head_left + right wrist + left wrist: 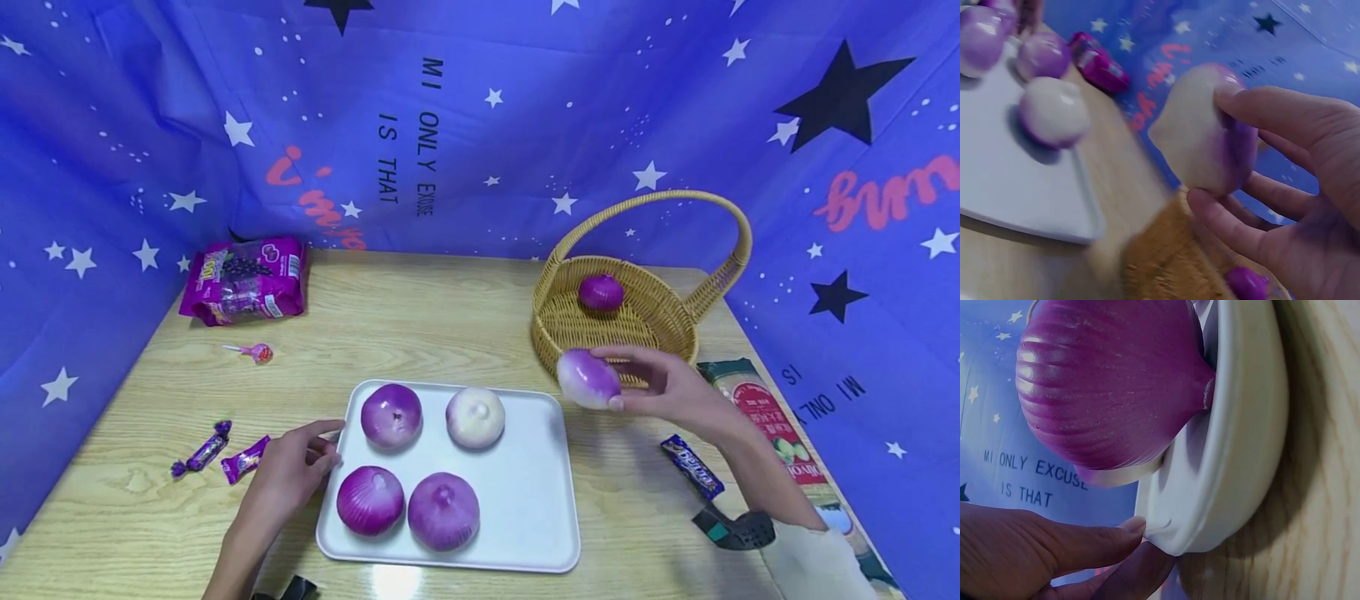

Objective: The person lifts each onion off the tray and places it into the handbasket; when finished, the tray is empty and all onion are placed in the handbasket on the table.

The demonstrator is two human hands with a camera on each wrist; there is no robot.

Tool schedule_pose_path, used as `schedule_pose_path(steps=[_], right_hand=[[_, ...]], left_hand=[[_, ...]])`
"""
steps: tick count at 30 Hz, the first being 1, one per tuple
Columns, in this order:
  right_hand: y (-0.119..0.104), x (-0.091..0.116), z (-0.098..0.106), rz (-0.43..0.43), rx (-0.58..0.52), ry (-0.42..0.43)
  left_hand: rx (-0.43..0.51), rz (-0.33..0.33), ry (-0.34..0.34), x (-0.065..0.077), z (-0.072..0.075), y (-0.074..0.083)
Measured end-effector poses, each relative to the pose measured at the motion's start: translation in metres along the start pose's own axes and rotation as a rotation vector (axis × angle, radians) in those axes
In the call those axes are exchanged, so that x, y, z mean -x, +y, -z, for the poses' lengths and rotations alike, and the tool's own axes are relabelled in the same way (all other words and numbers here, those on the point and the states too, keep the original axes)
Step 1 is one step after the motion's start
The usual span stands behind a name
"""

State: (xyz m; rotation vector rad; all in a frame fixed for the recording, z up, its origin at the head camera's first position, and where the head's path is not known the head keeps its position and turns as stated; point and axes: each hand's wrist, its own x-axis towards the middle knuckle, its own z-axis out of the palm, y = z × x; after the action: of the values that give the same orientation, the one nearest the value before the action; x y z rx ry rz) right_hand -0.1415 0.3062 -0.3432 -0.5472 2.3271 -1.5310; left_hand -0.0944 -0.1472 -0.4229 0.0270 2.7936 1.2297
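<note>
My right hand [667, 390] grips a purple-and-white onion [587, 379] between thumb and fingers, in the air at the front edge of the wicker basket [542, 329]. Inside that basket sits one purple onion [602, 292]. With thumb and fingers, my left hand [288, 468] pinches the rim of the white tray [528, 483] at its left side. On the tray stand several onions: a purple one [392, 416] and a mostly white one [476, 417] at the back, two purple ones [444, 512] in front. The left wrist view shows a ribbed purple onion [1110, 381] close up.
Left of the tray lie two wrapped candies [206, 450], a lollipop [258, 353] and a purple candy bag [247, 279]. A blue-wrapped bar [692, 467] and a red-and-green package [772, 417] lie on the right. Blue star-printed cloth [465, 167] surrounds the wooden table [390, 325].
</note>
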Motion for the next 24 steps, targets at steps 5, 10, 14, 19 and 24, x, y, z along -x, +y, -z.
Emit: schedule_pose_path(steps=[5, 10, 14, 19, 24], right_hand=[[0.006, -0.010, 0.030, -0.047, 0.056, 0.136], [0.015, -0.024, 0.052, -0.106, 0.076, 0.251], [0.021, -0.032, 0.062, -0.185, 0.094, 0.318], [0.033, -0.039, 0.067, -0.246, 0.072, 0.345], [0.040, -0.047, 0.069, -0.266, 0.095, 0.348]], left_hand=[[0.003, -0.005, 0.006, 0.000, 0.001, 0.000], [0.000, -0.012, 0.009, 0.001, 0.000, -0.002], [0.010, -0.005, 0.006, 0.001, 0.001, -0.003], [0.017, -0.009, -0.002, 0.001, 0.001, -0.002], [0.017, -0.003, -0.001, 0.000, 0.001, -0.002]])
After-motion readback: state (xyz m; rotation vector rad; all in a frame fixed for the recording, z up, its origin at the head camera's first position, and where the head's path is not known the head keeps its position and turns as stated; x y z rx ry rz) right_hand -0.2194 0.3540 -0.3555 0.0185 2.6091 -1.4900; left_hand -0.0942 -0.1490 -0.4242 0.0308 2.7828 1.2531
